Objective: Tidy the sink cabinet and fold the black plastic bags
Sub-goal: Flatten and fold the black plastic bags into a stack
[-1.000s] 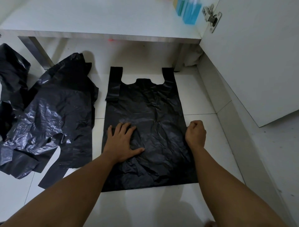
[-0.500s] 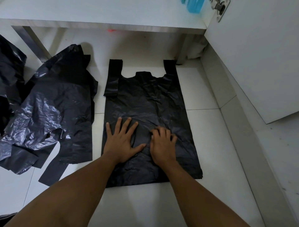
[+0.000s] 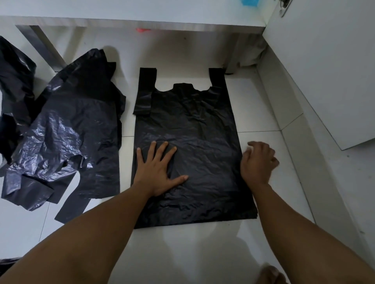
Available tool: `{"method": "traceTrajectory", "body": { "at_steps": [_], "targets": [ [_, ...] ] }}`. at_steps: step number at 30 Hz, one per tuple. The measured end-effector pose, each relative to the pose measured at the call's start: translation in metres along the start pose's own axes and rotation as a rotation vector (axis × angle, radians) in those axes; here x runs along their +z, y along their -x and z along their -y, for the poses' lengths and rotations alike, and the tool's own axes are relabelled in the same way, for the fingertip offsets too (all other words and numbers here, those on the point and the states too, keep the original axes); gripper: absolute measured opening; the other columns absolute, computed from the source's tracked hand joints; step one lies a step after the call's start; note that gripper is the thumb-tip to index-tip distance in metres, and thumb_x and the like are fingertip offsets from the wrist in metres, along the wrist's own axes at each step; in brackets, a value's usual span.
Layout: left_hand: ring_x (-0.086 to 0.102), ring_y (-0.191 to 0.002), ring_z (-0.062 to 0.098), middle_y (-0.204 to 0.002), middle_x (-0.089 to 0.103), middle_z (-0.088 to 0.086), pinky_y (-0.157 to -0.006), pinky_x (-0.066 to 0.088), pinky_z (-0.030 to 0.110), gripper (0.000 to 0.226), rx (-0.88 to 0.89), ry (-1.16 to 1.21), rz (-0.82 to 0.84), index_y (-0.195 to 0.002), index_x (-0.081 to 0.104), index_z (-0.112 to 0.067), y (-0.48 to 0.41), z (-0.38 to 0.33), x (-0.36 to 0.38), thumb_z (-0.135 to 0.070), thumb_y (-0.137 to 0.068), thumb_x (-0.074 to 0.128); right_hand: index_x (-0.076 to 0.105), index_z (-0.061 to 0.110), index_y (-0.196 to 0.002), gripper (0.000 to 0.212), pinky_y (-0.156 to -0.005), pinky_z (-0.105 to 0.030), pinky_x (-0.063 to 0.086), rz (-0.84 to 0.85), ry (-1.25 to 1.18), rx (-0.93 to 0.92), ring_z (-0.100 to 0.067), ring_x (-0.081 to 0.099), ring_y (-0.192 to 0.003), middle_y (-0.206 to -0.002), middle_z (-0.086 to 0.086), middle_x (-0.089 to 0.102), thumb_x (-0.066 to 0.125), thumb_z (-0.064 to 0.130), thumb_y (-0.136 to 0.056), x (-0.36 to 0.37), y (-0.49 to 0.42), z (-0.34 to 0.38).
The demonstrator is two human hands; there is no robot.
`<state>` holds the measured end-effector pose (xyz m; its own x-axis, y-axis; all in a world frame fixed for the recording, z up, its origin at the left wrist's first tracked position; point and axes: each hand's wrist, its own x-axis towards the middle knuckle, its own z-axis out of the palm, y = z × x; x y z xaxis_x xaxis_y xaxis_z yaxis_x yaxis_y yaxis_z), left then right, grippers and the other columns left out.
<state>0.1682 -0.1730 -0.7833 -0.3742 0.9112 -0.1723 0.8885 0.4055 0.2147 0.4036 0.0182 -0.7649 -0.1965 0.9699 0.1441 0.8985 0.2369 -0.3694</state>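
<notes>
One black plastic bag (image 3: 194, 121) lies flat on the white tiled floor, handles pointing at the cabinet. My left hand (image 3: 158, 172) presses flat on its lower left part, fingers spread. My right hand (image 3: 258, 162) sits at the bag's right edge, mostly over the tile, fingers curled and blurred; whether it pinches the edge is hidden. A heap of crumpled black bags (image 3: 67, 137) lies to the left, with another dark bag (image 3: 14, 87) at the far left edge.
The open sink cabinet's white base shelf (image 3: 142, 12) runs across the top, with a blue item (image 3: 249, 2) on it. Its open white door (image 3: 324, 71) stands at the right. A metal leg (image 3: 46, 48) stands behind the heap.
My right hand slid from the bag's middle, beside my left hand, out to its right edge and curled its fingers. My left hand stayed pressed in place.
</notes>
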Motion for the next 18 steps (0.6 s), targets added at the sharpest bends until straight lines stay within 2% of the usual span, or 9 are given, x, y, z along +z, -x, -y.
{"method": "traceTrajectory", "body": {
  "at_steps": [3, 6, 8, 10, 12, 13, 15, 18],
  "targets": [
    [-0.010, -0.154, 0.022, -0.167, 0.005, -0.008, -0.118, -0.007, 0.066, 0.098, -0.030, 0.088, 0.046, -0.156, 0.015, -0.044, -0.004, -0.002, -0.010, -0.097, -0.074, 0.010, 0.061, 0.022, -0.111, 0.020, -0.096, -0.043, 0.028, 0.090, -0.039, -0.200, -0.024, 0.046, -0.113, -0.119, -0.003, 0.057, 0.046, 0.023, -0.098, 0.008, -0.010, 0.046],
    [0.007, -0.151, 0.024, -0.161, 0.023, -0.006, -0.116, 0.003, 0.069, 0.090, -0.046, 0.123, 0.035, -0.148, 0.035, -0.043, -0.011, -0.005, -0.023, -0.093, -0.077, 0.011, 0.063, 0.023, -0.114, 0.024, -0.097, -0.041, 0.028, 0.209, -0.071, -0.399, -0.021, 0.048, -0.114, -0.120, 0.000, 0.057, 0.045, 0.025, -0.098, 0.019, -0.016, 0.087],
    [0.020, -0.145, 0.028, -0.152, 0.035, -0.003, -0.114, 0.006, 0.072, 0.085, -0.076, 0.106, 0.026, -0.137, 0.048, -0.039, -0.018, -0.010, -0.031, -0.089, -0.080, 0.011, 0.062, 0.022, -0.122, 0.031, -0.099, -0.042, 0.027, 0.300, -0.032, -0.447, -0.022, 0.047, -0.119, -0.127, -0.001, 0.056, 0.044, 0.026, -0.098, 0.026, -0.022, 0.103],
    [0.026, -0.140, 0.030, -0.144, 0.041, 0.001, -0.114, 0.003, 0.072, 0.077, -0.141, 0.124, 0.006, -0.123, 0.059, -0.033, -0.029, -0.018, -0.037, -0.085, -0.085, 0.016, 0.061, 0.020, -0.128, 0.036, -0.102, -0.045, 0.029, 0.396, 0.037, -0.438, -0.025, 0.046, -0.123, -0.134, -0.003, 0.053, 0.043, 0.025, -0.097, 0.033, -0.028, 0.110],
    [0.028, -0.139, 0.030, -0.141, 0.044, 0.002, -0.115, 0.000, 0.071, 0.064, -0.191, 0.179, -0.077, -0.112, 0.066, -0.029, -0.044, -0.025, -0.043, -0.075, -0.092, 0.027, 0.064, 0.015, -0.123, 0.035, -0.101, -0.047, 0.034, 0.422, 0.044, -0.430, -0.029, 0.048, -0.120, -0.131, -0.006, 0.055, 0.044, 0.023, -0.095, 0.037, -0.031, 0.112],
    [0.028, -0.139, 0.029, -0.141, 0.044, 0.003, -0.116, 0.001, 0.070, 0.057, -0.195, 0.197, -0.134, -0.111, 0.067, -0.027, -0.054, -0.027, -0.046, -0.069, -0.094, 0.033, 0.066, 0.012, -0.117, 0.032, -0.098, -0.046, 0.036, 0.405, 0.034, -0.428, -0.030, 0.050, -0.117, -0.127, -0.007, 0.057, 0.045, 0.021, -0.094, 0.038, -0.031, 0.112],
    [0.024, -0.143, 0.030, -0.149, 0.040, 0.007, -0.117, 0.003, 0.068, 0.049, -0.156, 0.176, -0.203, -0.124, 0.061, -0.022, -0.077, -0.028, -0.048, -0.058, -0.096, 0.042, 0.067, 0.009, -0.110, 0.028, -0.090, -0.042, 0.039, 0.365, 0.031, -0.423, -0.030, 0.051, -0.111, -0.121, -0.008, 0.060, 0.047, 0.018, -0.093, 0.040, -0.032, 0.111],
    [0.014, -0.151, 0.032, -0.160, 0.030, 0.007, -0.118, 0.000, 0.068, 0.055, -0.089, 0.103, -0.156, -0.143, 0.047, -0.022, -0.107, -0.019, -0.037, -0.054, -0.098, 0.042, 0.069, 0.008, -0.103, 0.027, -0.086, -0.042, 0.042, 0.335, 0.008, -0.405, -0.030, 0.052, -0.107, -0.115, -0.008, 0.062, 0.045, 0.015, -0.091, 0.043, -0.033, 0.111]
  ]
}}
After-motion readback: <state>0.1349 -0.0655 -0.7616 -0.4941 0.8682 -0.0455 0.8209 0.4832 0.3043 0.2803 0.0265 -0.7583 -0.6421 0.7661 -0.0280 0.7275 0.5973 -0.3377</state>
